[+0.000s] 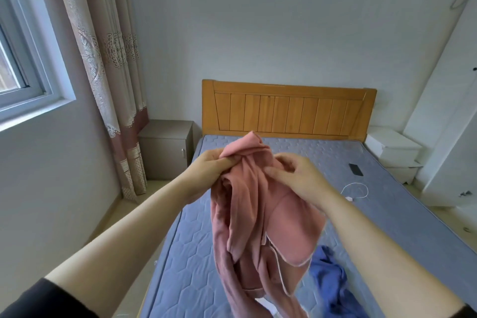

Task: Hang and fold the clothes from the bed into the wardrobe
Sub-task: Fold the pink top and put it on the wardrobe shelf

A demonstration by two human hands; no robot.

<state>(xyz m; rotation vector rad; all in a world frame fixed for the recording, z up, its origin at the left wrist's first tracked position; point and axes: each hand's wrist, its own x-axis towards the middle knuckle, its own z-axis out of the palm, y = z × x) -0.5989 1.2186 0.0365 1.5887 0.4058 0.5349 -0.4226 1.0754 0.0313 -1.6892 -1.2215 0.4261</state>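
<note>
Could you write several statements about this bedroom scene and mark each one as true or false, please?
1. Both the left hand and the right hand grip the pink garment. True.
2. The blue garment lies on the floor. False: it lies on the mattress.
3. A black phone lies on the mattress. True.
4. The headboard is white. False: it is orange-brown wood.

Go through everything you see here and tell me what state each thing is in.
Pink garment: bunched, held above the bed
Left hand: grips it
Right hand: pinches it
Blue garment: crumpled on the bed
Phone: flat on the bed
Cable: looped on the bed
Nightstand: door shut
</note>
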